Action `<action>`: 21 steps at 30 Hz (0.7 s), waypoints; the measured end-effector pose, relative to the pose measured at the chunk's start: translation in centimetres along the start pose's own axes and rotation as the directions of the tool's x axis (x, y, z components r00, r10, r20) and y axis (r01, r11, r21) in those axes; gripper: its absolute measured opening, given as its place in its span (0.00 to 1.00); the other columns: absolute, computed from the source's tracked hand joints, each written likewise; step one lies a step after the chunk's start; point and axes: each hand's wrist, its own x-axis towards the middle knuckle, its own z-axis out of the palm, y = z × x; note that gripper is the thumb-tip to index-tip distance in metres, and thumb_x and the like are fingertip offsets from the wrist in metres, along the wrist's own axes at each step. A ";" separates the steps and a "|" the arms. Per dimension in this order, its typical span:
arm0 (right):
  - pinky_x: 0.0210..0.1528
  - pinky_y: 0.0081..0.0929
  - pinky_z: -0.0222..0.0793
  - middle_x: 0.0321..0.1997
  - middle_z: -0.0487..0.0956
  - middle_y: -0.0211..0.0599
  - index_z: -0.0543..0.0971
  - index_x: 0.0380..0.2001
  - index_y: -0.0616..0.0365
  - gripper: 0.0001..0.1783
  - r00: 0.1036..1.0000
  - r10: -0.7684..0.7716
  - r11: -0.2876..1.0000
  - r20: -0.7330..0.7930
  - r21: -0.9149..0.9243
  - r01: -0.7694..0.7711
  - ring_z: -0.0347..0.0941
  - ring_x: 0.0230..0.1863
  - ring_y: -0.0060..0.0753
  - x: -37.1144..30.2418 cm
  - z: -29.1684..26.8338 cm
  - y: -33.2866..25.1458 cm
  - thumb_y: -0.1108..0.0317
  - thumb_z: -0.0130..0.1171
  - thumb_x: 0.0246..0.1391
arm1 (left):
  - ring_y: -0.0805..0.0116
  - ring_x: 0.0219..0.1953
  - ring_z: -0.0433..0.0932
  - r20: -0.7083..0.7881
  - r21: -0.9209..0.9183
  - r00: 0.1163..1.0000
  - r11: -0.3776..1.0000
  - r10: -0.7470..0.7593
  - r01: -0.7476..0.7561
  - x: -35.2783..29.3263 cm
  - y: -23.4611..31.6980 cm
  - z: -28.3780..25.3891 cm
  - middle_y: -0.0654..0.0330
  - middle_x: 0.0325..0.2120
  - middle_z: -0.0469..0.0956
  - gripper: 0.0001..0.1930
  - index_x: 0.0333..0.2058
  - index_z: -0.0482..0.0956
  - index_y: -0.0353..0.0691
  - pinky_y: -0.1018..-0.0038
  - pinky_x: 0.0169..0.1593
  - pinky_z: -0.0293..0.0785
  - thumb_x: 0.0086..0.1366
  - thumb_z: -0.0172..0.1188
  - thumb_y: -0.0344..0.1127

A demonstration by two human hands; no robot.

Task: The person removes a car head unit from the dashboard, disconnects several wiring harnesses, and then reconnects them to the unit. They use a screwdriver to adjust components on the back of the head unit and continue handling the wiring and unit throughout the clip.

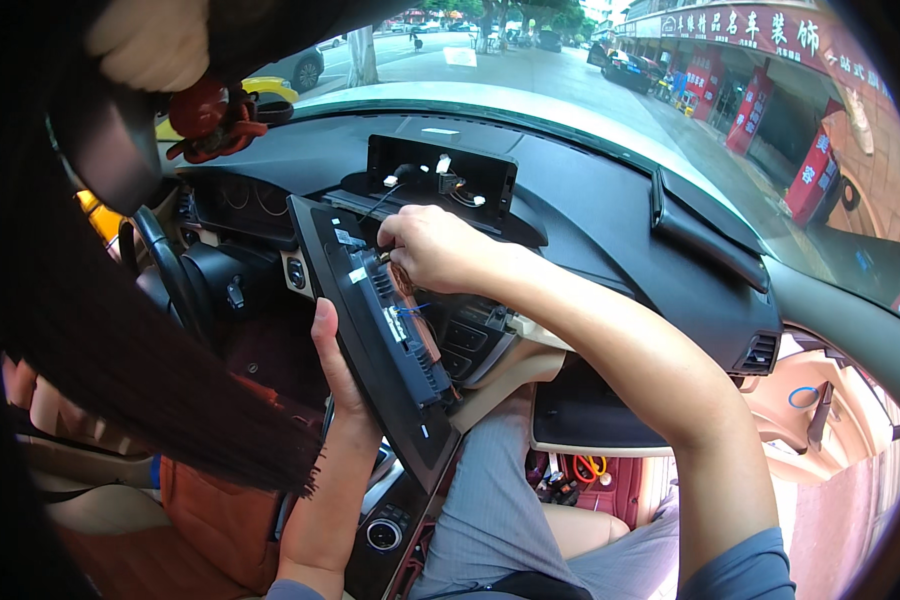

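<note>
A flat black car display unit (368,312) stands tilted on edge over the centre console. Its back, with a grey ridged casing, white connectors and labels, faces right. My left hand (346,388) grips its lower left side, thumb up along the edge. At the upper part of the back, my right hand (432,250) is closed in a pinch beside the sockets. What lies between those fingertips is hidden. Just below them, brownish wires (402,284) run along the casing. Behind, an open black dashboard housing (492,172) holds loose white plugs (444,163) and a dark cable.
The steering wheel (173,275) is at the left, with a red ornament (202,112) hanging above. A control knob (383,535) sits on the console below the display. An open glovebox (595,405) is before my knees; coloured cables (588,467) lie in the footwell.
</note>
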 end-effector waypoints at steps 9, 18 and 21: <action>0.51 0.43 0.81 0.42 0.83 0.49 0.88 0.42 0.59 0.09 0.991 -0.128 0.987 -0.037 -0.100 0.124 0.84 0.47 0.51 -0.5 -0.9 0.3 0.70 0.63 0.62 | 0.71 0.35 0.84 0.092 0.043 0.996 0.999 0.020 -0.024 0.6 -0.1 -0.5 0.61 0.39 0.80 0.45 0.57 0.74 0.40 0.73 0.36 0.84 0.66 0.50 0.81; 0.54 0.39 0.82 0.42 0.90 0.50 0.90 0.42 0.59 0.11 0.984 0.125 0.990 0.130 0.051 -0.132 0.88 0.45 0.49 0.9 -2.9 0.0 0.68 0.67 0.59 | 0.71 0.29 0.83 0.092 0.092 0.995 0.994 0.047 -0.056 0.8 -0.5 -0.1 0.59 0.31 0.82 0.45 0.53 0.75 0.39 0.75 0.31 0.81 0.68 0.45 0.81; 0.54 0.39 0.82 0.42 0.90 0.46 0.91 0.41 0.58 0.09 0.988 0.115 0.983 0.108 0.128 -0.128 0.88 0.45 0.45 1.0 -3.4 0.3 0.68 0.70 0.58 | 0.71 0.30 0.83 0.097 0.117 0.994 0.991 0.051 -0.063 0.9 -0.3 0.4 0.59 0.32 0.82 0.44 0.53 0.75 0.39 0.75 0.32 0.81 0.68 0.46 0.81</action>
